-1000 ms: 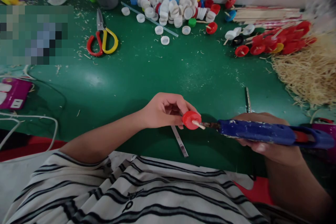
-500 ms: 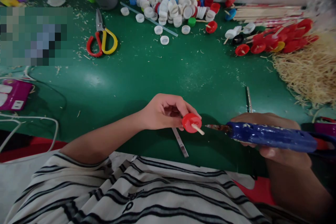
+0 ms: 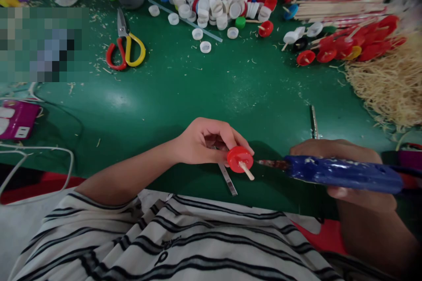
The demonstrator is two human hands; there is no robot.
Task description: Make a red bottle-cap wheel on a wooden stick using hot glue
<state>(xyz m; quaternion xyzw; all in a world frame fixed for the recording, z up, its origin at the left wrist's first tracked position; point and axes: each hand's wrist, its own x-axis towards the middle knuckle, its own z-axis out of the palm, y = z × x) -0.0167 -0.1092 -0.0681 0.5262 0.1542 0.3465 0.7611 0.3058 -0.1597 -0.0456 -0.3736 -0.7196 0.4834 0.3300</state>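
Between the thumb and fingers of my left hand (image 3: pixel 207 142) is a red bottle cap (image 3: pixel 236 158), its inner side turned toward me and to the right. A short wooden stick (image 3: pixel 247 171) pokes out of the cap's middle, with shiny glue around its base. My right hand (image 3: pixel 343 153) is wrapped round a blue hot glue gun (image 3: pixel 343 174). The gun's dirty nozzle (image 3: pixel 272 164) points left, a small gap away from the cap. Below my left hand a flat metal strip (image 3: pixel 229 180), perhaps a knife, lies on the green table (image 3: pixel 198 92).
Scissors (image 3: pixel 125 44) with red and yellow handles lie at the left. Loose bottle caps (image 3: pixel 220 6) are heaped at the back. Right of them are wooden sticks (image 3: pixel 339 10), red caps with sticks (image 3: pixel 349 46) and pale shredded strands (image 3: pixel 389 83). A purple power strip (image 3: pixel 23 118) with white cords sits left.
The glue gun has drawn back to the right, its nozzle parting from the stick and cap. The cap has tipped slightly, so the stick points more downward.
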